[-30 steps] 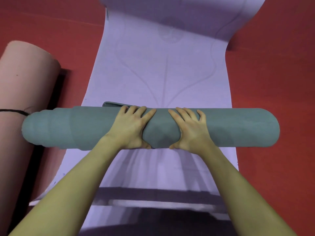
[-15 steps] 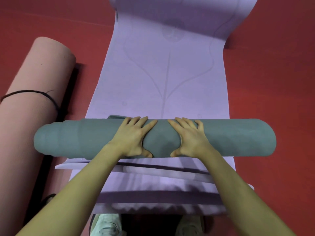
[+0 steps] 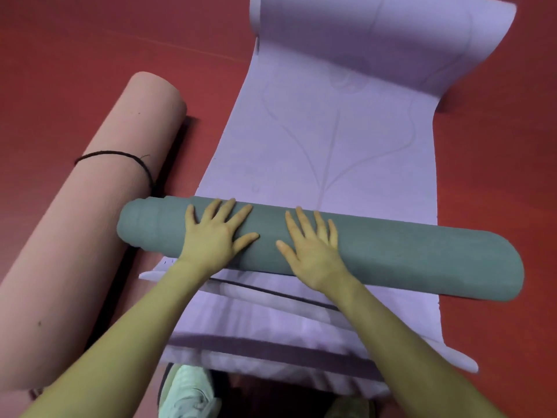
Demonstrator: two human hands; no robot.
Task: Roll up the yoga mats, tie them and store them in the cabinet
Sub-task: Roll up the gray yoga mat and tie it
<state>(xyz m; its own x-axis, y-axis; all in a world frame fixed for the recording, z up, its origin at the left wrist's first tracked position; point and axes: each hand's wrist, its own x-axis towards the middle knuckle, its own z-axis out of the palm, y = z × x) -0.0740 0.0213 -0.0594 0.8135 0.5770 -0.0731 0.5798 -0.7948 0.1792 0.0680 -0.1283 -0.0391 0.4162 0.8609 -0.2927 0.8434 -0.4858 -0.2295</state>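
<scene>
A grey-green rolled yoga mat (image 3: 407, 254) lies crosswise on top of a flat lilac yoga mat (image 3: 331, 140). My left hand (image 3: 218, 233) presses flat on the roll left of its middle, fingers spread. My right hand (image 3: 312, 245) presses flat on it just right of the middle, fingers straight. The lilac mat stretches away from me and its far end curls upward. Its near end lies in folds under my forearms.
A pink rolled mat (image 3: 90, 224), tied with a black cord (image 3: 120, 155), lies on the red floor (image 3: 105, 46) to the left, almost touching the grey-green roll's left end. My shoe (image 3: 187, 393) shows at the bottom edge.
My hands have moved apart and their fingers have spread flat on the roll. The view has shifted, so the roll now lies slanted and the pink mat shows more fully.
</scene>
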